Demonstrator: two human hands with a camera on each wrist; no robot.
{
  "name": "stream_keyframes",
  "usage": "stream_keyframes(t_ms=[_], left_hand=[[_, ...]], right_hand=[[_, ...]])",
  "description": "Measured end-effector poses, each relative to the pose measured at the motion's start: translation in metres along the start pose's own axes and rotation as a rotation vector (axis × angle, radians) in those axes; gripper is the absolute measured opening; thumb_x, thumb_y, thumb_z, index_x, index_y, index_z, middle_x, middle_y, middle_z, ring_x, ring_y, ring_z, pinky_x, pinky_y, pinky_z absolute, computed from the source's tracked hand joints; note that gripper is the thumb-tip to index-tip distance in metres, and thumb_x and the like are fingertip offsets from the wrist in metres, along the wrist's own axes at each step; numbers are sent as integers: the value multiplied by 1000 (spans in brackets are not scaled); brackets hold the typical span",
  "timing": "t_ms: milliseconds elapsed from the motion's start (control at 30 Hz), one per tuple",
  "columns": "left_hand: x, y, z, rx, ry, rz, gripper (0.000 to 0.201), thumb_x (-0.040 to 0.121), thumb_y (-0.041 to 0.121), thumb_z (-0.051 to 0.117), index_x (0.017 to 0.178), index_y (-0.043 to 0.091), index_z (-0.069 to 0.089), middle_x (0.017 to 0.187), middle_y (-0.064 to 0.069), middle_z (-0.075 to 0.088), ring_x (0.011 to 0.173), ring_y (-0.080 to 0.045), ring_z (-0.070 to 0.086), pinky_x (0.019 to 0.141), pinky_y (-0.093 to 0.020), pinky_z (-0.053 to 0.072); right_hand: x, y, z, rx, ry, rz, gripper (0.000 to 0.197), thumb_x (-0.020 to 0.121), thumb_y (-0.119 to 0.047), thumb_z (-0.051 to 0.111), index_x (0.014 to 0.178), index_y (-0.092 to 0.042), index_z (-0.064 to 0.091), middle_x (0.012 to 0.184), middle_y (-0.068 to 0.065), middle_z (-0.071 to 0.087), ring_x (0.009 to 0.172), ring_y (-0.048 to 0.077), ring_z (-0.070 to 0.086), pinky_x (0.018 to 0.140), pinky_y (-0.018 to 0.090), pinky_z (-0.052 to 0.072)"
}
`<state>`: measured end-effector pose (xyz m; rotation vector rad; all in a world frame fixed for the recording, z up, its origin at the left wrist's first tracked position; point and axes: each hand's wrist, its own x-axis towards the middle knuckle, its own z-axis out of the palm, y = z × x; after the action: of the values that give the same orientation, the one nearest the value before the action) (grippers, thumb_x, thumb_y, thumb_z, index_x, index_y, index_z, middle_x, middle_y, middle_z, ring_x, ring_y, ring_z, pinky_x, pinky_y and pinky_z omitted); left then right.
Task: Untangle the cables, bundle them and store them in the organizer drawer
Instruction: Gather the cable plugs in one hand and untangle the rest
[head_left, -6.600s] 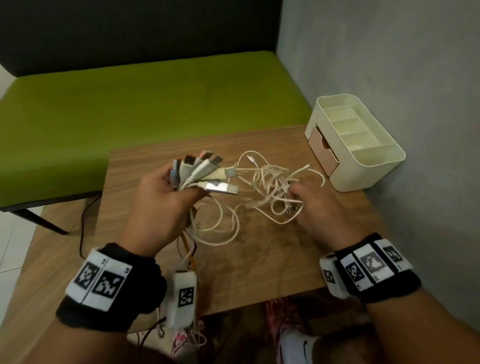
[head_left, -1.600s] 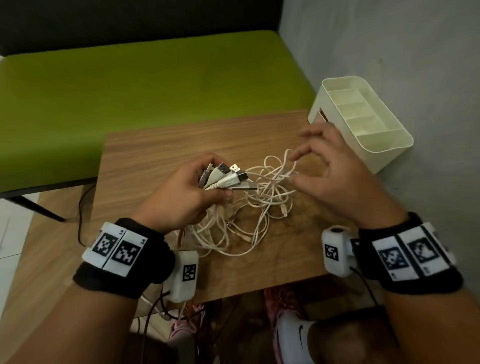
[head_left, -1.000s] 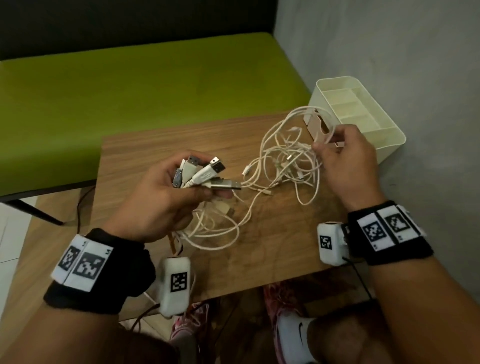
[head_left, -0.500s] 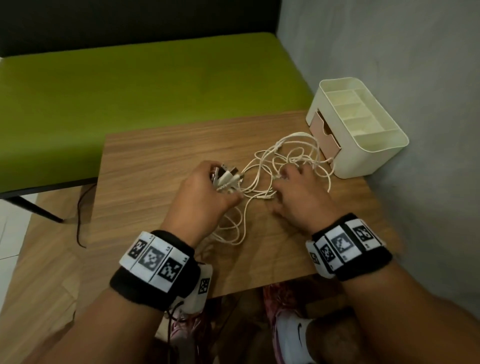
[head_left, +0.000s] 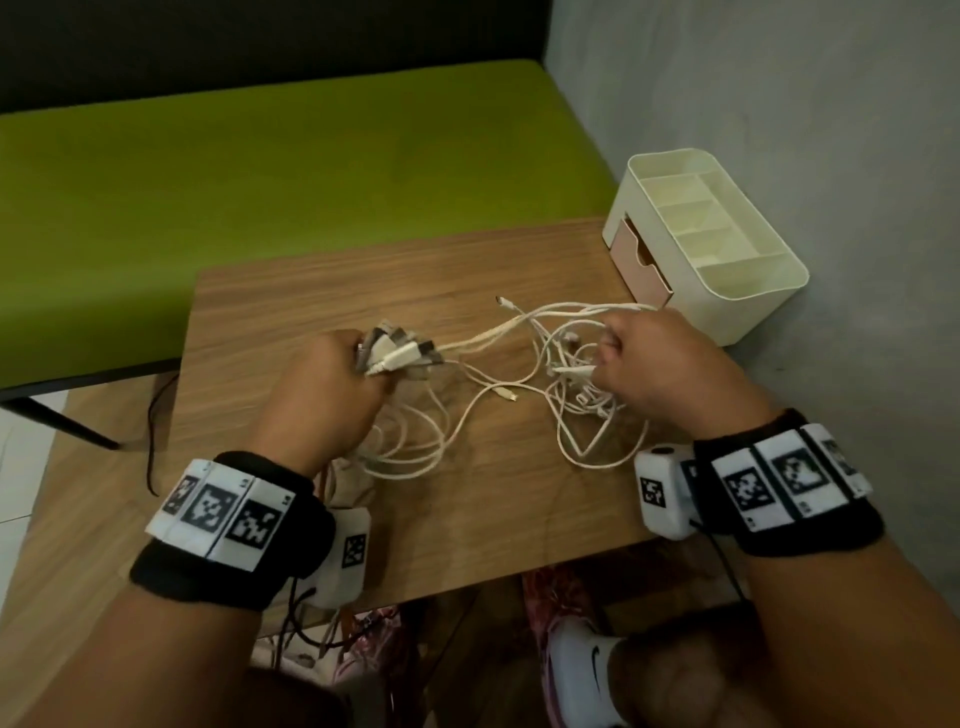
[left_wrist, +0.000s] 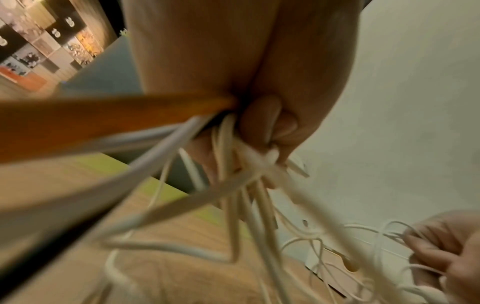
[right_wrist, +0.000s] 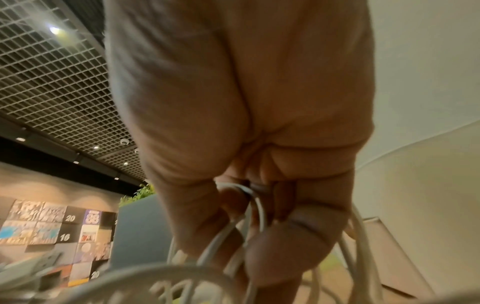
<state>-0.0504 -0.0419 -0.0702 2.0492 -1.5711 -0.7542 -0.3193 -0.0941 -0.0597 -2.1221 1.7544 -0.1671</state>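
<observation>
While the long lime-green upholstered bench (head_left: 291, 156) fills the far left behind the small wood-grain table (head_left: 322, 291), the left hand (head_left: 322, 400) sits over the table's left-centre, its fingers curled tight round a fistful of white cable ends. Grey-and-white USB plugs (head_left: 397, 351) fan out of the top of that fist toward the right. From the left wrist view, an orange cord (left_wrist: 103, 115) and several white ones run out from under the closed fingers (left_wrist: 262, 121).

Across the middle of the table the tangle of thin white charging cables (head_left: 519, 364) stretches between both hands, some strands lifted taut, other loops lying slack on the wood near the front edge. One loose small connector (head_left: 501, 300) rests on the table beyond the strands.

To the right, the right hand (head_left: 660, 369) is closed on the knotted part of the tangle; the right wrist view shows white loops passing between its bent fingers (right_wrist: 283, 242) and thumb.

At the far right corner, against the grey wall (head_left: 779, 104), stands the cream plastic desk organizer (head_left: 753, 291) with open top compartments and a pink drawer (head_left: 636, 265), which looks slightly open.
</observation>
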Motion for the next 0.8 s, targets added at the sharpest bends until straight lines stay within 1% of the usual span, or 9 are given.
stream_keyframes(t_ms=[133, 200, 267, 367, 433, 533, 667, 733, 800], left_hand=[[-2, -10, -13, 43, 186, 20, 19, 92, 26, 64, 77, 18, 56, 64, 1, 53, 67, -31, 56, 49, -30, 29], [-2, -14, -18, 44, 198, 26, 16, 93, 27, 64, 88, 12, 60, 68, -2, 56, 68, -29, 57, 49, -30, 30], [-4, -13, -19, 25, 171, 49, 15, 91, 26, 66, 89, 12, 63, 70, -2, 60, 64, -20, 57, 50, -30, 31], [-10, -5, -16, -121, 105, 100, 7, 86, 23, 72, 87, 19, 67, 69, 5, 65, 58, -6, 57, 49, -27, 36], [-16, 4, -13, -207, 91, 120, 7, 84, 20, 74, 84, 21, 67, 61, 10, 65, 48, 1, 52, 42, -15, 32], [-23, 13, -8, -395, 71, 136, 10, 87, 16, 72, 84, 23, 66, 58, 16, 68, 36, -3, 42, 37, -17, 30], [-29, 24, -1, -783, 6, 127, 18, 78, 2, 74, 90, 12, 64, 50, 9, 57, 35, -7, 33, 39, -19, 24], [-32, 31, 2, -952, -29, 143, 25, 70, 5, 76, 92, 6, 64, 56, -3, 54, 34, -10, 30, 39, -22, 19], [-33, 37, 4, -996, -88, 173, 30, 67, 7, 75, 95, 3, 64, 64, -14, 56, 33, -11, 30, 39, -25, 17]], right_hand=[[1, 9, -9, 46, 56, 59, 21, 83, -12, 62, 68, -16, 49, 70, 3, 58, 67, 21, 54, 55, 29, 35], [2, 12, -9, -1, 172, 67, 16, 85, -13, 59, 73, -16, 50, 76, 4, 56, 77, 28, 56, 63, 31, 37], [2, 11, -6, 35, 229, 66, 5, 86, -14, 61, 89, -14, 58, 96, 5, 57, 92, 27, 56, 74, 33, 42], [-1, 7, -4, 104, 84, -2, 57, 83, -13, 66, 136, -23, 49, 149, 1, 35, 135, 20, 39, 109, 36, 35], [-3, -2, -5, 115, 33, -64, 74, 82, -10, 64, 147, -29, 37, 161, -4, 18, 148, 17, 17, 120, 41, 20], [-8, -15, -4, 124, 22, -191, 71, 82, -10, 65, 146, -31, 41, 158, -6, 26, 145, 15, 18, 120, 44, 19], [-22, -36, -3, 390, -153, -292, 75, 83, -28, 75, 146, -43, 36, 140, -20, 43, 120, 2, 50, 96, 30, 47], [-27, -47, 1, 512, -275, -282, 77, 79, -41, 78, 143, -47, 37, 129, -18, 55, 101, 2, 63, 88, 34, 56], [-27, -53, 7, 535, -267, -287, 57, 81, -42, 77, 132, -43, 51, 112, -12, 68, 90, 5, 69, 86, 42, 58]])
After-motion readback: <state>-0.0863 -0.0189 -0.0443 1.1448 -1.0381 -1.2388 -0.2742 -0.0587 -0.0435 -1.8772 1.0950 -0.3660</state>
